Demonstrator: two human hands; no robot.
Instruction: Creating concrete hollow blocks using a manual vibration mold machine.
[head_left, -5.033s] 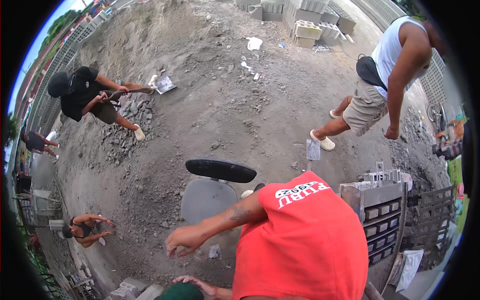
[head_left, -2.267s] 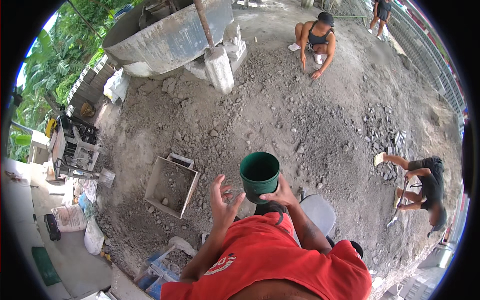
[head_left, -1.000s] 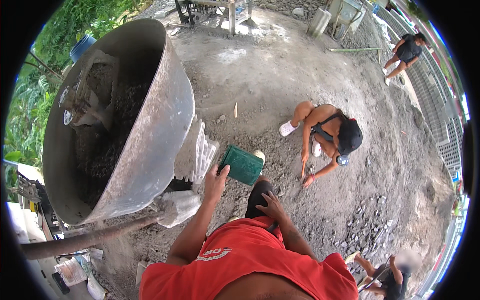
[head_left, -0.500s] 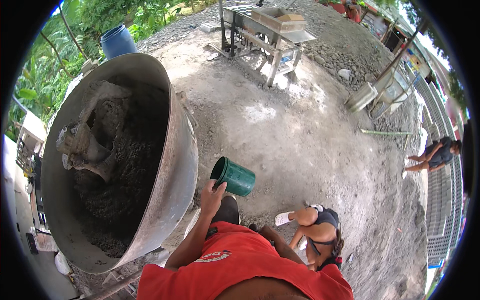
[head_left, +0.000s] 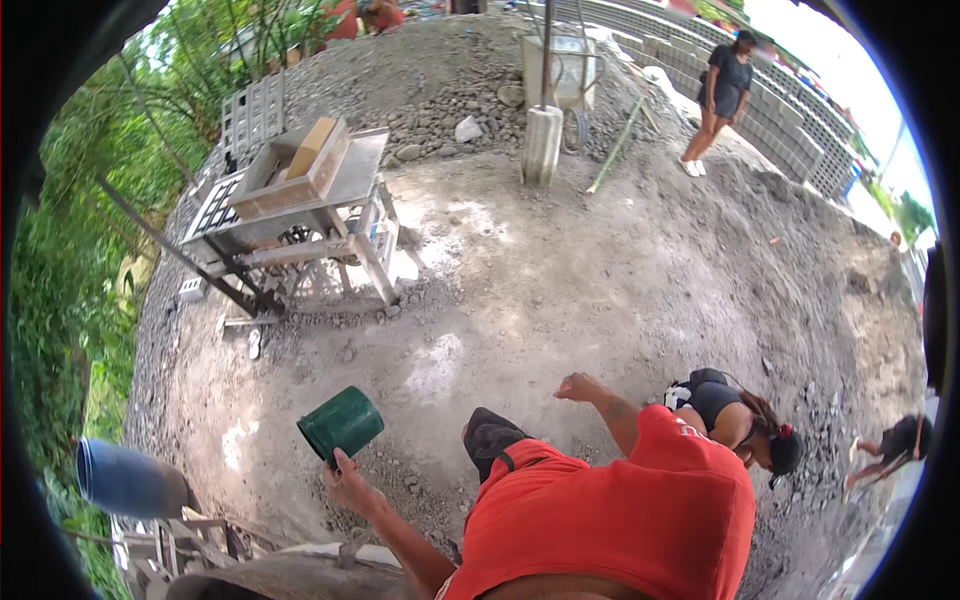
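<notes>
A green plastic bucket (head_left: 345, 422), roughly cylindrical, is tilted in the air left of my body. My left hand (head_left: 350, 484) grips its near rim, with the arm stretched forward and left. I cannot see what is inside the bucket. My right hand (head_left: 578, 388) is held out in front of my right side, above the ground, with its fingers loosely extended and nothing in them. At the lower left edge, part of the metal mixer drum (head_left: 290, 574) shows, and its inside is out of sight.
A stained worktable (head_left: 358, 240) with a wooden box stands ahead left. A blue barrel (head_left: 135, 478) is at the left. One person (head_left: 715, 405) crouches close on my right; another (head_left: 725, 95) stands by stacked blocks (head_left: 790, 135). A post in a concrete base (head_left: 541, 145) and wheelbarrow are ahead.
My view and body have turned left, away from the drum. My left hand still holds the bucket, now farther from the drum. My right arm has swung outward from my body.
</notes>
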